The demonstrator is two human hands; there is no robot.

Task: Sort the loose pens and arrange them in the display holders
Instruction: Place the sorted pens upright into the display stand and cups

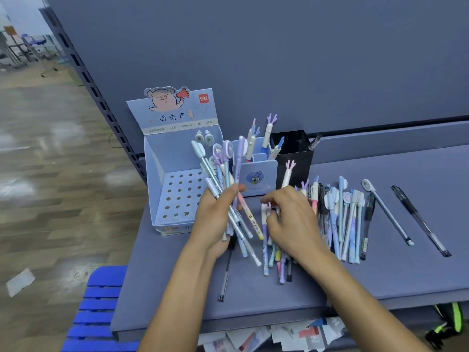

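Left hand (pixel 215 217): fingers (pixel 237 189) wrapped round a bundle of pens (pixel 225 174), before the pig display box (pixel 162 174).
Right hand (pixel 291 219): fingers curled round loose pens (pixel 335 224) heaped on the counter (pixel 406 270).

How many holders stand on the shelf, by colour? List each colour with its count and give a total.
Blue: 2, the big pig box and the small box
Black: 1, the mesh cup
Total: 3
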